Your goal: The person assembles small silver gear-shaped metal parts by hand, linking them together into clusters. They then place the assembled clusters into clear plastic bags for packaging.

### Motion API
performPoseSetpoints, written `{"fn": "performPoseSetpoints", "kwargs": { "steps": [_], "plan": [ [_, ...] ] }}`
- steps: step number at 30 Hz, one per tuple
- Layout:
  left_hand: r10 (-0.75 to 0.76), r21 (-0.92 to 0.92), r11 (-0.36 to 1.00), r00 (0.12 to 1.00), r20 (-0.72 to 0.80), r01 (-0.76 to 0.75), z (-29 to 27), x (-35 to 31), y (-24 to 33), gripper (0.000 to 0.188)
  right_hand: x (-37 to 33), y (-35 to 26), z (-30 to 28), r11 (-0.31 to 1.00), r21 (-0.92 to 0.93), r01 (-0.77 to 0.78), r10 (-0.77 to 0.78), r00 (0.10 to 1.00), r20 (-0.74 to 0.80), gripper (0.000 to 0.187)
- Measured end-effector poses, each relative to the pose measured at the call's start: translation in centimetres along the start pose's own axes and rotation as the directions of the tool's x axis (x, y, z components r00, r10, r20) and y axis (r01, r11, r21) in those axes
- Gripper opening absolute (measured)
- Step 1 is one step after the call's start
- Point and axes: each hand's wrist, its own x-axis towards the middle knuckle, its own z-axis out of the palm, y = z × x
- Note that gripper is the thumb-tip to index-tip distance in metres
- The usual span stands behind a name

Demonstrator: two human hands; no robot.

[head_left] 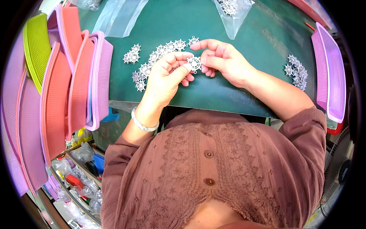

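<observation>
My left hand (166,74) pinches a silver ship's-wheel charm (194,64) between thumb and forefinger, its flat face turned up. Close beside it is my right hand (223,61), with the forefinger stretched out and the other fingers curled. Its thumb is at the charm's right edge; whether it touches cannot be made out. Just beyond the right forefinger lies another ship's-wheel charm (193,40). It ends a curved row of matching charms (160,50) that runs down to the left, partly hidden behind my left hand.
A small charm cluster (132,55) lies at left; a bigger pile (298,72) is at right on the green tabletop (263,42). Clear plastic bags (120,17) lie at the back, one bag (233,19) holding charms. Stacked plastic baskets (101,76) crowd the left; a purple basket (331,76) stands right.
</observation>
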Motion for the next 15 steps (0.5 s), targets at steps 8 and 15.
{"fn": "performPoseSetpoints", "kwargs": {
  "steps": [8, 15],
  "plan": [
    [-0.026, -0.029, 0.999, 1.0, 0.006, 0.026, -0.02, -0.06, -0.02, 0.024, 0.04, -0.12, 0.16, 1.0, -0.002, -0.023, 0.023, 1.0, -0.005, 0.035],
    [-0.026, -0.05, 0.998, 1.0, 0.002, 0.026, -0.06, 0.03, -0.17, 0.024, -0.01, 0.02, 0.02, 1.0, -0.01, -0.011, 0.011, 1.0, 0.001, 0.034]
  ]
}}
